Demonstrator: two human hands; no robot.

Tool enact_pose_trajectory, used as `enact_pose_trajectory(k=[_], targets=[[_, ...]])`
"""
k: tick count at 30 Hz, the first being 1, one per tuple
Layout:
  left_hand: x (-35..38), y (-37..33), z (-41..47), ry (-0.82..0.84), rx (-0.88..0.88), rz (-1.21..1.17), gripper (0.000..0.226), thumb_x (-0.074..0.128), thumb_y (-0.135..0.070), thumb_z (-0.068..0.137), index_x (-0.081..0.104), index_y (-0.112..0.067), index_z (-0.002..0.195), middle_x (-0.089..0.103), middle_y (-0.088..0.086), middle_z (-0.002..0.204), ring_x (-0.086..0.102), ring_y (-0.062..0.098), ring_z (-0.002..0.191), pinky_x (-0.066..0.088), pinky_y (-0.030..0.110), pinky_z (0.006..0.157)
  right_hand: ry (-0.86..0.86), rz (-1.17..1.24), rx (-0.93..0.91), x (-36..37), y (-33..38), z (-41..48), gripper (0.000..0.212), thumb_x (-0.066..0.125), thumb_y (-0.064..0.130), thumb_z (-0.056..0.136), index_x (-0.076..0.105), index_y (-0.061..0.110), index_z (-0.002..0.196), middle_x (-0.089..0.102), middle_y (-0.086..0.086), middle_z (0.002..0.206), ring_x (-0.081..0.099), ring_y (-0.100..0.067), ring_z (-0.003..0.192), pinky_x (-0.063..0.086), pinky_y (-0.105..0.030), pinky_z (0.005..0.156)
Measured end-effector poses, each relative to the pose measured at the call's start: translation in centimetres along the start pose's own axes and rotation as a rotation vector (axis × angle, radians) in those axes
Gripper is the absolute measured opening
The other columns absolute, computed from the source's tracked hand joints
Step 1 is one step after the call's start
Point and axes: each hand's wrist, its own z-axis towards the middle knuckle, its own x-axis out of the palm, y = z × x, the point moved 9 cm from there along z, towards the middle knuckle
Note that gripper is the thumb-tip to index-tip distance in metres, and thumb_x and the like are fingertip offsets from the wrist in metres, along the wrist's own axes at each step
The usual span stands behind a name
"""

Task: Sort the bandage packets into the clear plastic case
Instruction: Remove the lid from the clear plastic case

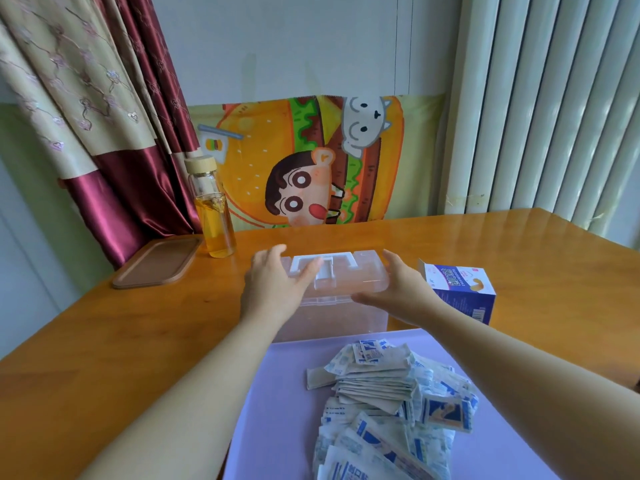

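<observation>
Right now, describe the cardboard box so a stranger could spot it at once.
Start at the wooden table and find the clear case near its middle. Just right of the case, past the right hand, stands the box. It alone is opaque cardboard, printed blue and white.

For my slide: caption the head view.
Left hand and right hand at the clear case, bandage packets piled nearby.

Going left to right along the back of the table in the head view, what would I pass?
You'd pass the brown tray, glass bottle of yellow liquid, clear plastic case, blue bandage box.
</observation>
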Motion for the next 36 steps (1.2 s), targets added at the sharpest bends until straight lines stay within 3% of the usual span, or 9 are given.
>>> enact_pose_trajectory(k=[4,11,15,18,21,24,27,33,36], targets=[[0.3,2.1,-0.4,0.043,-0.192,-0.217,0.090,0.052,-0.068,0.078,0.026,-0.015,0.146,0.034,0.007,0.150,0.038,0.025,0.134,0.038,0.035,0.096,-0.004,0.108,0.019,-0.2,-0.4,0.3,0.096,0.077,0.039,0.073,0.021,0.016,0.147,0.051,-0.006,0.137,0.053,-0.023,0.119,0.049,-0.032,0.087],[-2.0,1.7,1.6,-0.034,-0.272,-0.573,0.079,0.051,-0.062,0.084,0.029,-0.017,0.146,0.038,0.006,0.147,0.042,0.023,0.131,0.037,0.043,0.107,-0.186,0.270,0.036,-2.9,0.4,1.9,0.088,0.070,0.054,0.074,0.030,0.018,0.144,0.050,-0.007,0.138,0.050,-0.021,0.123,0.046,-0.038,0.098],[-3.3,2.0,2.5,-0.122,-0.265,-0.686,0.065,0.058,-0.044,0.089,0.034,-0.017,0.143,0.040,0.005,0.146,0.045,0.022,0.128,0.040,0.047,0.105,-0.251,0.419,0.028,-4.2,1.4,2.7,0.078,0.068,0.049,0.078,0.033,0.019,0.141,0.052,-0.003,0.135,0.054,-0.016,0.116,0.047,-0.034,0.092],[-3.4,2.4,2.7,-0.147,-0.264,-0.741,0.055,0.057,-0.026,0.089,0.039,-0.018,0.140,0.044,0.004,0.142,0.047,0.022,0.125,0.041,0.046,0.105,-0.318,0.395,-0.008,-4.5,1.6,2.1,0.054,0.069,0.034,0.082,0.044,0.016,0.127,0.055,-0.001,0.125,0.056,-0.012,0.109,0.046,-0.026,0.082],[-3.3,2.6,2.7,-0.179,-0.244,-0.635,0.042,0.054,-0.010,0.088,0.048,-0.018,0.129,0.051,-0.002,0.127,0.052,0.016,0.110,0.048,0.033,0.092,-0.254,0.197,-0.110,-3.1,1.9,1.5,0.030,0.066,0.025,0.084,0.054,0.015,0.109,0.058,-0.001,0.113,0.057,-0.015,0.106,0.044,-0.024,0.082],[-3.5,2.2,2.6,-0.196,-0.227,-0.476,0.027,0.051,-0.005,0.090,0.051,-0.015,0.115,0.048,-0.003,0.110,0.049,0.008,0.083,0.038,0.016,0.060,0.149,-0.135,-0.209,1.5,2.2,0.5,0.033,0.065,0.032,0.085,0.059,0.020,0.115,0.063,0.003,0.113,0.060,-0.015,0.101,0.045,-0.023,0.082],[-3.6,1.5,2.8,-0.201,-0.187,-0.366,0.015,0.047,-0.003,0.093,0.050,-0.015,0.101,0.050,-0.001,0.113,0.054,0.016,0.099,0.033,0.008,0.048,0.211,-0.246,-0.275,2.6,2.7,-0.3,0.025,0.059,0.027,0.090,0.064,0.020,0.114,0.066,0.003,0.111,0.061,-0.013,0.097,0.040,-0.016,0.076],[-4.8,-1.1,4.3,-0.298,0.033,-0.207,0.011,0.050,-0.004,0.093,0.053,-0.014,0.090,0.044,0.004,0.113,0.049,0.018,0.105,0.033,0.009,0.075,0.189,-0.209,-0.326,2.2,2.9,-0.3,0.019,0.056,0.020,0.093,0.068,0.016,0.106,0.069,0.000,0.102,0.055,-0.006,0.083,0.037,-0.008,0.069],[-3.6,-2.2,5.3,-0.210,0.156,-0.065,0.013,0.052,-0.002,0.092,0.060,-0.012,0.099,0.045,0.005,0.125,0.042,0.019,0.126,0.027,0.007,0.091,0.200,-0.200,-0.339,2.2,2.7,-0.3,0.018,0.056,0.020,0.092,0.068,0.016,0.106,0.069,0.000,0.103,0.055,-0.006,0.083,0.039,-0.008,0.071]])
